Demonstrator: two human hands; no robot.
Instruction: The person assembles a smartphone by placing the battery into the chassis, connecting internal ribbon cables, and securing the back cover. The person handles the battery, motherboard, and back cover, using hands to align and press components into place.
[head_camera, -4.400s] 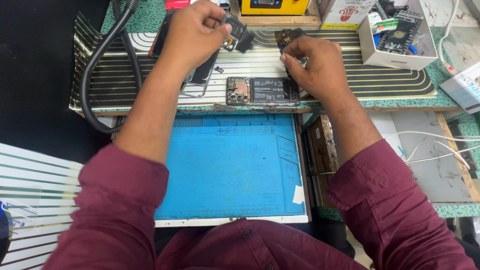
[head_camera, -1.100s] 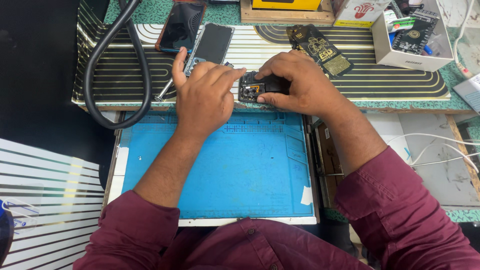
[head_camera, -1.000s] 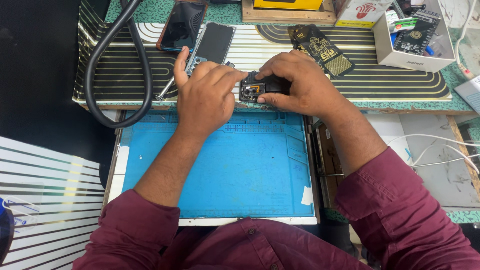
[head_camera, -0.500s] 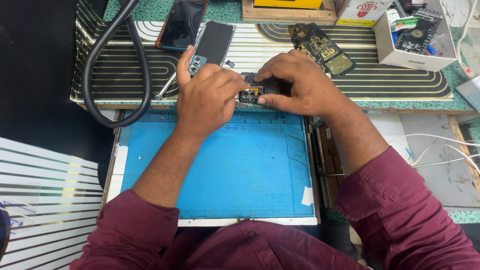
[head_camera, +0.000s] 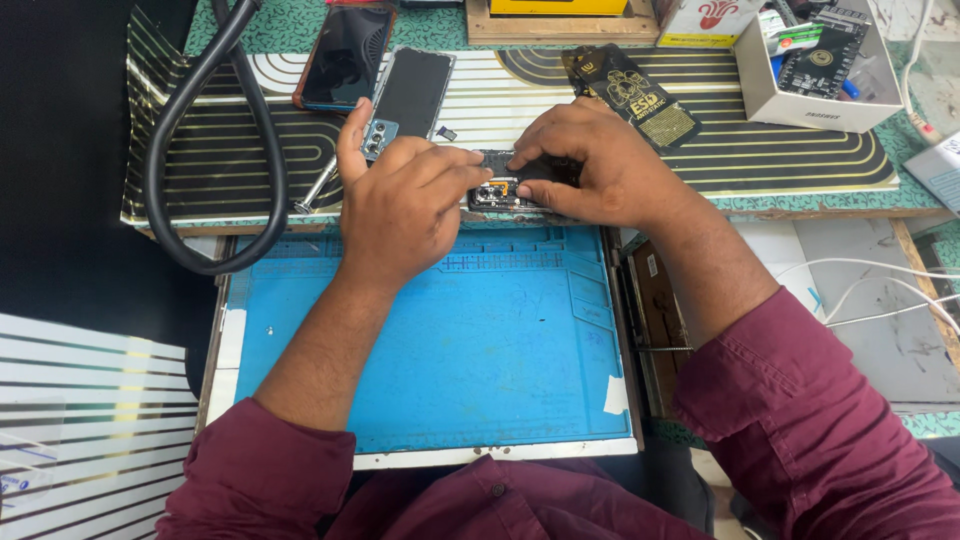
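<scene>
moved: barely anything, both hands stay put
left hand (head_camera: 400, 205): fingers pinching opened phone (head_camera: 520, 182)
right hand (head_camera: 600, 165): fingers pressed flat on it
handling: light, stiff, fragile; grip the edges

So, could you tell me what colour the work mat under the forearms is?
Blue mat, clearest in the head view.

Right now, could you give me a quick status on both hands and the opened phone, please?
Both hands, left hand and right hand, on the opened phone. It lies at the striped mat edge. Black hose left, clear.
</scene>
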